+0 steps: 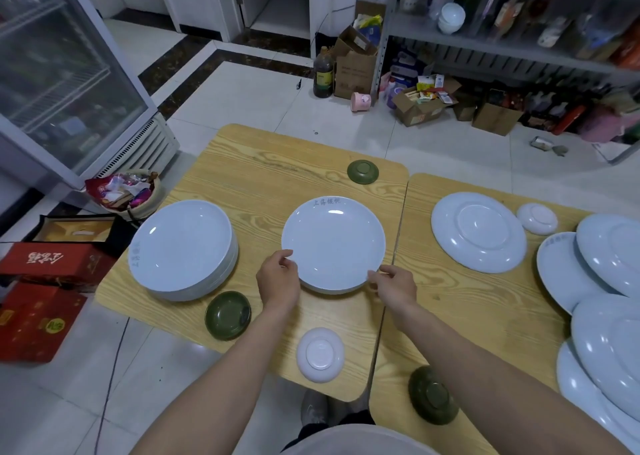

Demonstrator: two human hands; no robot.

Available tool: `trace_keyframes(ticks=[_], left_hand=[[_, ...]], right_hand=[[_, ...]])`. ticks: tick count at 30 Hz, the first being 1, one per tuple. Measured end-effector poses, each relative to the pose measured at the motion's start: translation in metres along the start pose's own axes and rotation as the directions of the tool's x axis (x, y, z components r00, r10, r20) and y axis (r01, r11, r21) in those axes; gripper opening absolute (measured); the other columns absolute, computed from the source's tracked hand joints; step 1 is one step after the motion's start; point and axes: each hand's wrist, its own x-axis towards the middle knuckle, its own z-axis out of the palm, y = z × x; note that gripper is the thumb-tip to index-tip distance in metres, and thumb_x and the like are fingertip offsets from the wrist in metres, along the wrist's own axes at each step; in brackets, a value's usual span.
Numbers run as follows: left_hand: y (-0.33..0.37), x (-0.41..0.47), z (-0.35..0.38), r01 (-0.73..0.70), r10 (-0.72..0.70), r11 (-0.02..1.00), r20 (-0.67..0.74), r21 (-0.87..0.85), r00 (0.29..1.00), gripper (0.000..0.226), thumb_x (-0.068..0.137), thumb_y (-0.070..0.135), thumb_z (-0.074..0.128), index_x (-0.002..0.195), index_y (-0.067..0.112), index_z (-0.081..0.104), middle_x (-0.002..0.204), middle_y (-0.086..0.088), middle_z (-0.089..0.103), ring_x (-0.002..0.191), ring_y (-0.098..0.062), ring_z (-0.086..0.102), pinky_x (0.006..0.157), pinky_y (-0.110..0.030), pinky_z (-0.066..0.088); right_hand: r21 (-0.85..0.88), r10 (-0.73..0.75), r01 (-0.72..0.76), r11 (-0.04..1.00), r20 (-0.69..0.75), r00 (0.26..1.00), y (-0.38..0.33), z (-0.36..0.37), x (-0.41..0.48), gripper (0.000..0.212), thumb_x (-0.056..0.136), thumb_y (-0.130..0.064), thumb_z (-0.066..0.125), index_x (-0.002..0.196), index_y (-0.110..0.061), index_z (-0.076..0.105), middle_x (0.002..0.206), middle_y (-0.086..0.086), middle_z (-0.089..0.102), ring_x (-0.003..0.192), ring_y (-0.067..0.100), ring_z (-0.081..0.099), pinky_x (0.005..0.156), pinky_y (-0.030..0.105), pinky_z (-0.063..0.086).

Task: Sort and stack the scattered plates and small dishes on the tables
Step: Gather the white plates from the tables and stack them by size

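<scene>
Two bare hands in shot, left hand [278, 279] and right hand [398, 286], both uncovered from fingertips to wrist. Behind them, left forearm [221, 368] and right forearm [485, 361], long and bare right back to the lower edge of the view. Down between the forearms, well behind the hands, a pale grey top [353, 442], plain smooth cloth, rounded along its edge. Just ahead of that, a strip of dark clothing [304, 432], black or near it, too little showing to tell its cut. Nearer the hands, a grey shoe [313, 409], rounded toe, blurred.

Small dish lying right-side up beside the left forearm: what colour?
The small dish is dark olive green, clearest in the head view.
</scene>
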Motion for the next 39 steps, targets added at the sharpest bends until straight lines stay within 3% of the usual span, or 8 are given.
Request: trace_keyframes(ticks=[2, 5, 9, 11, 13, 17, 25, 39], left_hand=[[0.008, -0.002, 0.001, -0.159, 0.154, 0.978, 0.050, 0.134, 0.987, 0.026, 0.095, 0.008, 0.053, 0.114, 0.014, 0.069, 0.103, 0.001, 0.066, 0.102, -0.021, 0.061, 0.082, -0.028, 0.047], [0.017, -0.004, 0.007, -0.436, 0.335, 0.829, 0.313, 0.351, 0.889, 0.031, 0.097, 0.022, 0.056, 0.127, 0.017, 0.064, 0.125, 0.000, 0.062, 0.123, -0.020, 0.049, 0.092, -0.028, 0.042], [0.033, -0.019, 0.025, -0.706, 0.389, 0.523, 0.603, 0.478, 0.697, 0.050, 0.099, 0.037, 0.049, 0.146, 0.021, 0.045, 0.156, -0.002, 0.037, 0.146, -0.023, 0.024, 0.115, -0.035, 0.021], [0.043, -0.032, 0.038, -0.796, 0.420, 0.352, 0.677, 0.493, 0.605, 0.055, 0.100, 0.042, 0.043, 0.151, 0.022, 0.036, 0.161, -0.001, 0.027, 0.150, -0.024, 0.016, 0.119, -0.039, 0.015], [0.056, -0.049, 0.049, -0.837, 0.443, 0.269, 0.711, 0.476, 0.547, 0.057, 0.100, 0.043, 0.041, 0.152, 0.022, 0.032, 0.162, -0.002, 0.023, 0.151, -0.024, 0.012, 0.120, -0.041, 0.012], [0.084, -0.092, 0.073, -0.882, 0.470, 0.190, 0.749, 0.431, 0.467, 0.059, 0.100, 0.044, 0.040, 0.153, 0.021, 0.028, 0.163, -0.004, 0.019, 0.151, -0.025, 0.009, 0.121, -0.041, 0.008], [0.134, -0.216, 0.136, -0.957, 0.577, 0.067, 0.771, 0.283, 0.269, 0.061, 0.100, 0.046, 0.041, 0.154, 0.023, 0.026, 0.163, -0.004, 0.017, 0.151, -0.024, 0.007, 0.121, -0.040, 0.008], [0.152, -0.480, 0.265, -0.992, 0.641, -0.086, 0.768, 0.087, 0.012, 0.058, 0.099, 0.045, 0.042, 0.152, 0.023, 0.032, 0.161, -0.004, 0.026, 0.149, -0.025, 0.018, 0.120, -0.040, 0.015]], right_hand=[[-0.060, -0.075, 0.078, 0.995, 0.053, 0.996, -0.001, -0.010, -0.005, 0.039, 0.089, -0.022, 0.071, 0.124, -0.009, 0.065, 0.106, 0.004, 0.070, 0.103, 0.025, 0.065, 0.098, 0.042, 0.051], [-0.297, -0.249, 0.302, 0.906, 0.206, 0.946, -0.006, -0.032, -0.017, 0.054, 0.093, -0.034, 0.067, 0.141, -0.014, 0.054, 0.131, 0.001, 0.062, 0.122, 0.020, 0.055, 0.100, 0.025, 0.038], [-0.800, -0.368, 0.520, 0.298, 0.407, 0.836, -0.002, -0.069, -0.030, 0.066, 0.100, -0.052, 0.043, 0.157, -0.027, 0.021, 0.162, 0.004, 0.024, 0.150, 0.022, 0.017, 0.120, 0.044, 0.011], [-0.878, -0.398, 0.458, 0.136, 0.375, 0.837, 0.000, -0.090, -0.038, 0.067, 0.100, -0.056, 0.037, 0.157, -0.027, 0.015, 0.164, 0.005, 0.017, 0.152, 0.024, 0.010, 0.120, 0.050, 0.004], [-0.916, -0.420, 0.392, 0.085, 0.323, 0.848, 0.000, -0.114, -0.048, 0.069, 0.100, -0.057, 0.036, 0.157, -0.026, 0.013, 0.164, 0.007, 0.015, 0.152, 0.026, 0.009, 0.120, 0.051, 0.004], [-0.959, -0.427, 0.273, 0.080, 0.215, 0.879, 0.008, -0.168, -0.071, 0.072, 0.100, -0.058, 0.035, 0.158, -0.023, 0.011, 0.165, 0.009, 0.010, 0.152, 0.028, 0.009, 0.120, 0.050, 0.009], [-0.964, -0.433, 0.130, 0.234, 0.016, 0.901, 0.049, -0.287, -0.128, 0.073, 0.099, -0.057, 0.038, 0.158, -0.025, 0.009, 0.163, 0.006, 0.016, 0.150, 0.023, 0.016, 0.119, 0.047, 0.014], [-0.899, -0.424, -0.077, 0.431, -0.277, 0.863, 0.191, -0.525, -0.234, 0.074, 0.100, -0.056, 0.038, 0.158, -0.024, 0.006, 0.164, 0.008, 0.013, 0.150, 0.026, 0.014, 0.118, 0.044, 0.017]])
